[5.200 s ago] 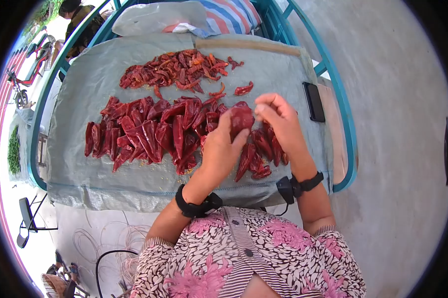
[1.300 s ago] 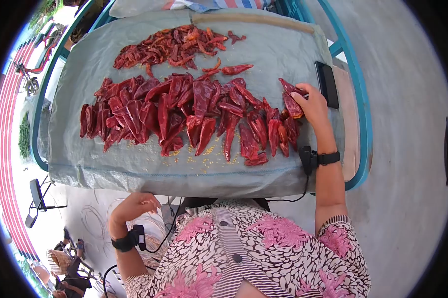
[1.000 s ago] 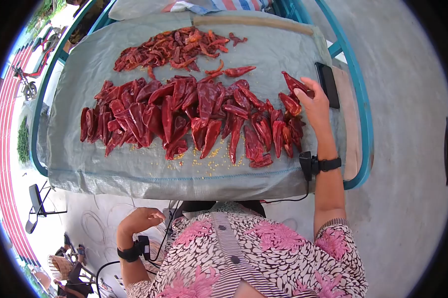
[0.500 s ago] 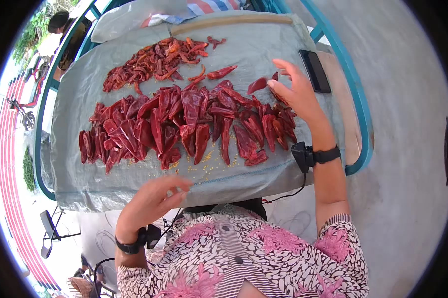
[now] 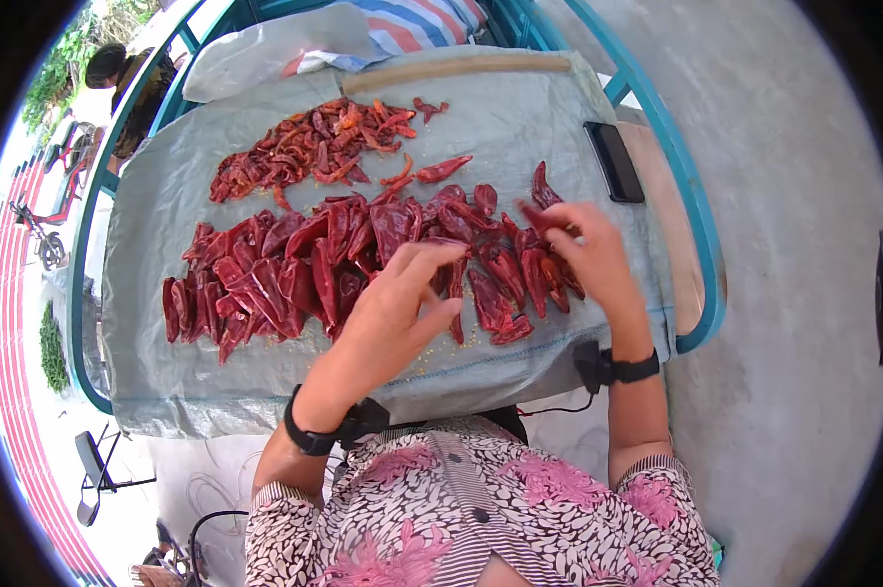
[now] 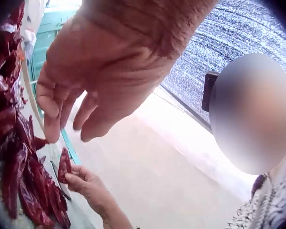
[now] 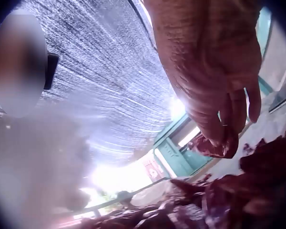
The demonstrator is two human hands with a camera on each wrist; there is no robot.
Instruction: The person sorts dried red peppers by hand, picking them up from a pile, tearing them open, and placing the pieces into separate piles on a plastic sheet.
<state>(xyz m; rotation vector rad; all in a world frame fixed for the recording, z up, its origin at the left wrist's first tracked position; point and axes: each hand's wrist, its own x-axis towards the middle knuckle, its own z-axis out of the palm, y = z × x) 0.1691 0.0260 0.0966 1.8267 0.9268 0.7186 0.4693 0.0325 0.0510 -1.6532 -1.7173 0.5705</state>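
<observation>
My right hand (image 5: 598, 256) pinches a dried red chili pepper (image 5: 537, 215) between thumb and fingertips, over the right end of a wide row of large red chili peppers (image 5: 304, 293). In the left wrist view that held pepper (image 6: 64, 167) points upward from the fingers. The right wrist view shows it as a glossy dark-red pepper (image 7: 214, 147) at the fingertips. My left hand (image 5: 378, 313) hovers over the front middle of the row, holding nothing, its fingers loosely bent and thumb apart. A single chili pepper (image 5: 543, 184) lies just behind the right hand.
Behind the row lies a heap of smaller, shriveled chili pieces (image 5: 314, 147), with a lone pepper (image 5: 443, 169) beside it. A phone (image 5: 614, 161) rests near the right edge of the grey-green sheet (image 5: 216, 401). Teal rails (image 5: 701, 264) border the surface; a striped bag (image 5: 407, 24) sits behind.
Earlier, the hands met over a pepper; then the left dropped to the lap. Now it has risen over the row, while the right has come back nearer with a pepper from the right end.
</observation>
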